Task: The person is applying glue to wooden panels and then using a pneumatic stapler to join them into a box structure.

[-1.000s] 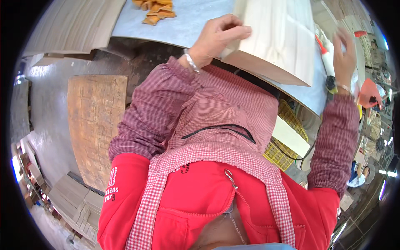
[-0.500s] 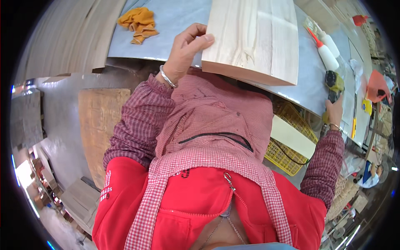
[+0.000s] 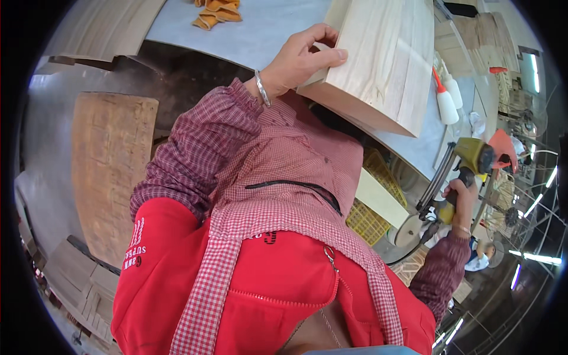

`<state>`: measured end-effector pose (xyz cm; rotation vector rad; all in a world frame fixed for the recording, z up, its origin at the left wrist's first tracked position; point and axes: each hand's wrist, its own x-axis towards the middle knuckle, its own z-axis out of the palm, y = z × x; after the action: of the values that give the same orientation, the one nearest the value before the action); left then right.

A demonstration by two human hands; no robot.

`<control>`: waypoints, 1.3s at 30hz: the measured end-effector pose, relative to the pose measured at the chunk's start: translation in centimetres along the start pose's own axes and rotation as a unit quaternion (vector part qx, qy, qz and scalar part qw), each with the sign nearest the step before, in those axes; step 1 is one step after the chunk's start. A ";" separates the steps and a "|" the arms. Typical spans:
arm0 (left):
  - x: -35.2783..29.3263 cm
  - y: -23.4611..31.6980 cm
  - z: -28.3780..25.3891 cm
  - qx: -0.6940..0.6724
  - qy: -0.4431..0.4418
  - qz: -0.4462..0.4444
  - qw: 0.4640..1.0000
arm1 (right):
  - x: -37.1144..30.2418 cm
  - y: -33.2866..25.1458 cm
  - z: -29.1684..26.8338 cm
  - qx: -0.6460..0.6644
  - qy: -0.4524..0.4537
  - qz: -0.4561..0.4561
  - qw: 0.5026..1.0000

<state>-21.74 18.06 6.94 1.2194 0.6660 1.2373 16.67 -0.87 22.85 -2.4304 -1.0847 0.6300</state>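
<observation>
A pale wooden box (image 3: 378, 65) lies at the near edge of the grey-topped table, its light panels showing on the top and near side. My left hand (image 3: 305, 56) grips its left edge, thumb on the top panel and fingers curled down behind. Off to the right, my right hand (image 3: 462, 192) is wrapped round the handle of a nail gun (image 3: 473, 155) with a yellow-green body and a long dark magazine. The tool is held up beyond the table's right side, and a dark hose trails from it. Part of my right hand's fingers is hidden by the handle.
An orange cloth (image 3: 218, 13) lies on the table (image 3: 236, 35) at the back left. Right of the box stand white squeeze bottles, one with a red nozzle (image 3: 445, 97). Stacked boards (image 3: 100, 26) rise at the far left. Below the table sits a yellow crate (image 3: 370, 222).
My right hand has lifted the nail gun off the table's right side. My left hand keeps its hold at the box's left edge. The whole view has turned and shifted.
</observation>
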 end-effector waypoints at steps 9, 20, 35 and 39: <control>1.1 -1.4 0.4 0.051 0.020 0.063 0.996 | -12.0 -19.0 5.8 0.178 -0.170 -0.026 0.969; 0.9 -2.2 0.9 0.139 0.009 0.110 0.984 | -13.3 -22.9 9.0 0.128 -0.242 -0.015 0.962; 1.2 -2.3 1.6 0.129 0.001 0.103 0.986 | -13.0 -23.3 9.3 0.119 -0.250 0.015 0.961; 1.2 -2.4 1.6 0.122 0.000 0.103 0.987 | -13.1 -24.1 9.5 0.106 -0.249 0.025 0.962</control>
<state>-19.15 18.97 5.47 1.5212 0.7202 1.3536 -10.44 5.65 30.86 -2.1703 -1.0667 1.3544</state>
